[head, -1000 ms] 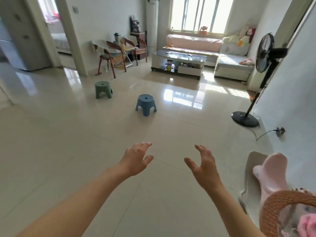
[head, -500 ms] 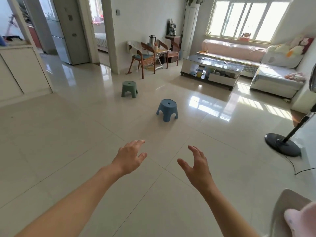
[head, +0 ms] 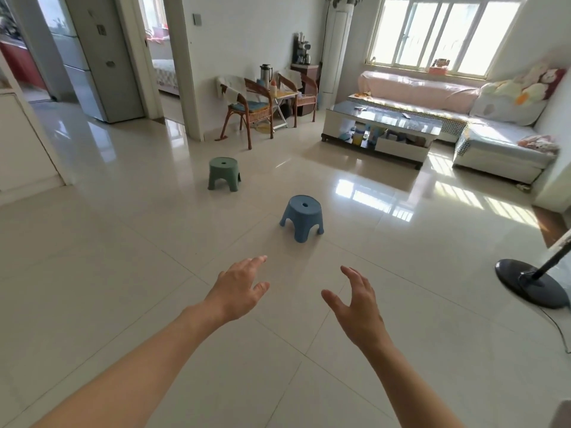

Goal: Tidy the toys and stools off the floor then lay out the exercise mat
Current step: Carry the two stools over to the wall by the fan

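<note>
A small blue plastic stool (head: 302, 217) stands upright on the shiny tiled floor ahead of me. Farther back and to its left stands a green stool (head: 223, 173) of the same shape. My left hand (head: 238, 288) and my right hand (head: 358, 307) reach forward side by side, fingers spread, holding nothing. Both hands are short of the blue stool and do not touch it. No exercise mat is in view.
A glass-topped coffee table (head: 383, 131) and a pale corner sofa (head: 482, 118) with soft toys stand at the back right. Rattan chairs (head: 250, 109) flank a small folding table by the wall. A fan's black base (head: 528, 285) and cable lie at the right. Doorways open at the left.
The view has swung left and moved forward: the stools are nearer, the basket and pink toy at the lower right have left the frame. Both hands stay open.
</note>
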A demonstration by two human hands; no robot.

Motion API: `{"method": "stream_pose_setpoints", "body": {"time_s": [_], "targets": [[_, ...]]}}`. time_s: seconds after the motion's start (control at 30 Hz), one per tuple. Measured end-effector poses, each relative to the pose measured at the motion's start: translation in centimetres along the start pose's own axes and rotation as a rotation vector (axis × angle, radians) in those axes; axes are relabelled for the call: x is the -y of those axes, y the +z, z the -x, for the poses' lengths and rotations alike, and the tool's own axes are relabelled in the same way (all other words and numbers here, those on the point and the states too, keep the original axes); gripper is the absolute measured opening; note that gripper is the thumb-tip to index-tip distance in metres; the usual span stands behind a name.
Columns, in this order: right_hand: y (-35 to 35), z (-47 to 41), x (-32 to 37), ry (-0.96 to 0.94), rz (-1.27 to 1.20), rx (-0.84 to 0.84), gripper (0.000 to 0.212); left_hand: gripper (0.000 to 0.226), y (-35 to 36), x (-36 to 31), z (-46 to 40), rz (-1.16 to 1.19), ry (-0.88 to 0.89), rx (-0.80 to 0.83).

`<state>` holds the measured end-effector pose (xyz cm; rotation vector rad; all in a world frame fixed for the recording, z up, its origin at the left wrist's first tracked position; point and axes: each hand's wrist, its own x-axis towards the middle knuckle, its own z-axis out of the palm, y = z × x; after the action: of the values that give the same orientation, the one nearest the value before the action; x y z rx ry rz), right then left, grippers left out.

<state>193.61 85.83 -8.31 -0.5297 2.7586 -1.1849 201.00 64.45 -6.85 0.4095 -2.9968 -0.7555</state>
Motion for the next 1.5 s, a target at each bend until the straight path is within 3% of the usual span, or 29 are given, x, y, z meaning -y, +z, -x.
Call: {"method": "stream_pose_setpoints", "body": {"time_s": [0.4, 0.83, 1.17, 1.5], "targets": [[2.6, -20.4, -2.7, 0.042, -0.034, 0.003, 0.065, 0.055, -0.8, 1.1, -21.7, -0.071, 0.061, 0.033], [2.8, -47.7, -4.4, -0.001, -0.04, 0.152, 0.067, 0.054, -1.2, 2.4, -45.4, -0.036, -0.101, 0.046], [7.6, -66.0, -4.2, 0.016, -0.054, 0.168, 0.065, 0.054, -2.5, 7.3, -64.0, -0.014, -0.11, 0.047], [12.7, -83.6, -3.6, 0.164, -0.047, 0.207, 0.058, 0.054, -4.3, 13.0, -82.6, 0.033, -0.116, 0.119]]}}
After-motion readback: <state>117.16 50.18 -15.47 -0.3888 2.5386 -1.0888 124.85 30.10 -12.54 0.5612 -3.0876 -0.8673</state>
